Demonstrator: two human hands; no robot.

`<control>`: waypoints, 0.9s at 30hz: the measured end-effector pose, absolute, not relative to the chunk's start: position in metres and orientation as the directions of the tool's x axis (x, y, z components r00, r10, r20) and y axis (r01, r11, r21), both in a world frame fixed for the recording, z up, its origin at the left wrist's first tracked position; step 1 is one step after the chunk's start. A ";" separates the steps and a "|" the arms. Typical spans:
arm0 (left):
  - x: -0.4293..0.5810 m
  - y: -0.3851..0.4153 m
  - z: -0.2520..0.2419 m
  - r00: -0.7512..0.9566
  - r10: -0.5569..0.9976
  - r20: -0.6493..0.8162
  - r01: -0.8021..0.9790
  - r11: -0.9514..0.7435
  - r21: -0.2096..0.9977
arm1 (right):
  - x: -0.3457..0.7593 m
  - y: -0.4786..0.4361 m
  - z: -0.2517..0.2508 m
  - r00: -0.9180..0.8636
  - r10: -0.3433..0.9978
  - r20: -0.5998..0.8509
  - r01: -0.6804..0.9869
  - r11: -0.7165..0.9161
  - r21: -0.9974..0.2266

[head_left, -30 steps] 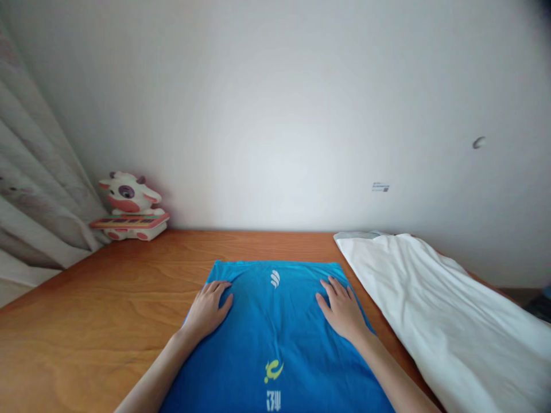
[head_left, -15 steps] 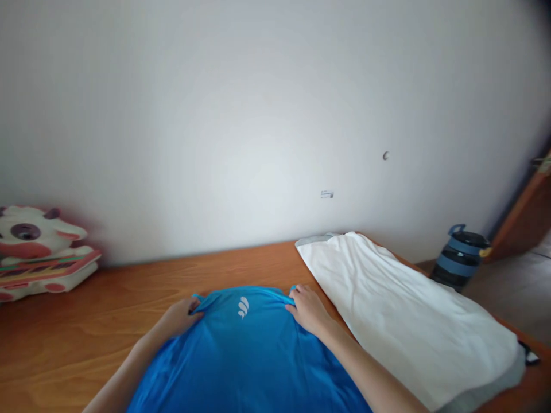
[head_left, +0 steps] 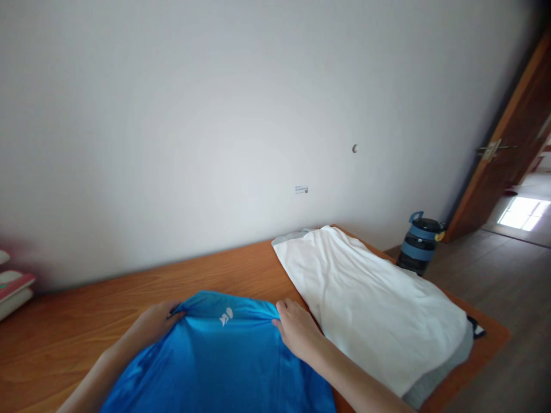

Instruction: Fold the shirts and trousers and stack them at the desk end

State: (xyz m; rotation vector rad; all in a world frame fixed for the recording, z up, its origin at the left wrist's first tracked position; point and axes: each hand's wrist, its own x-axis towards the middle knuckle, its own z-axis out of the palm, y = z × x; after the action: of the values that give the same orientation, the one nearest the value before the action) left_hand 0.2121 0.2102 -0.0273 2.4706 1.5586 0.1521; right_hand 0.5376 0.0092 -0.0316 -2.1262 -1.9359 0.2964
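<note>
A blue shirt [head_left: 232, 361] with a small white logo is spread over the wooden table, its lower part cut off by the bottom of the view. My left hand [head_left: 160, 320] pinches the shirt's far edge at the left corner. At the right corner of that same edge, my right hand [head_left: 295, 324] has its fingers closed on the fabric. The far edge is pulled taut between both hands, and a fold crosses the logo. Just right of my right hand lies a white cloth [head_left: 361, 292] with grey edges, laid out flat.
The wooden table [head_left: 86, 312] runs along a white wall [head_left: 193, 126]. A pink and white toy [head_left: 15, 289] is partly in view at the left. Beyond the table's right edge stands a black and blue bottle [head_left: 418, 244]. A wooden door [head_left: 503, 143] stands ajar at the far right.
My view has turned to the right, showing more of the door and less of the toy. The shirt's far edge is now creased across the logo, still held by both hands.
</note>
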 end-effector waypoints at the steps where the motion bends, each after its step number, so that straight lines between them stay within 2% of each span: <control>1: 0.217 0.209 -0.026 0.438 0.899 -0.016 0.874 -0.422 0.242 | 0.539 0.009 -0.031 0.111 0.994 0.015 0.944 -0.101 -0.315; 3: 0.230 0.203 -0.024 0.417 0.909 -0.002 0.885 -0.406 0.228 | 0.544 0.007 -0.026 0.134 0.991 0.009 0.942 -0.124 -0.312; 6: 0.258 0.192 -0.014 0.273 0.960 0.057 0.944 -0.278 0.178 | 0.551 -0.006 -0.016 0.154 0.987 0.054 0.947 -0.131 -0.293; 10: 0.302 0.175 0.009 0.152 0.962 0.228 0.948 -0.207 0.242 | 0.562 -0.049 -0.010 0.115 0.933 0.341 0.983 -0.056 -0.177; 12: 0.331 0.169 0.024 0.146 0.941 0.305 0.918 -0.244 0.313 | 0.571 -0.074 -0.009 0.084 0.862 0.499 0.991 -0.020 -0.132; 14: 0.369 0.169 0.043 0.171 0.915 0.366 0.865 -0.317 0.389 | 0.584 -0.093 -0.001 0.110 0.814 0.570 0.989 -0.033 -0.144; 16: 0.420 0.175 0.067 0.223 0.885 0.409 0.795 -0.408 0.449 | 0.604 -0.101 0.018 0.209 0.827 0.522 0.972 -0.117 -0.204; 19: 0.515 0.191 0.104 0.309 0.803 0.509 0.665 -0.565 0.488 | 0.651 -0.091 0.059 0.384 0.872 0.304 0.914 -0.312 -0.260; 22: 0.604 0.198 0.122 0.457 0.751 0.477 0.587 -0.657 0.473 | 0.720 -0.067 0.087 0.536 0.803 0.259 0.844 -0.507 -0.176; 24: 0.640 0.188 0.114 0.620 0.675 0.400 0.537 -0.737 0.411 | 0.768 -0.057 0.083 0.628 0.755 0.190 0.778 -0.614 -0.133; 27: 0.645 0.153 0.075 0.778 0.546 0.311 0.431 -0.824 0.368 | 0.823 -0.059 0.048 0.699 0.714 0.048 0.711 -0.686 -0.155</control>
State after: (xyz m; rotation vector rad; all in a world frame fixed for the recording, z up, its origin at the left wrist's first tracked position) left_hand 0.6452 0.1531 0.0750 2.6948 0.7562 0.5943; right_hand 0.8226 -0.0594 0.0482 -2.7441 -1.1594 0.0238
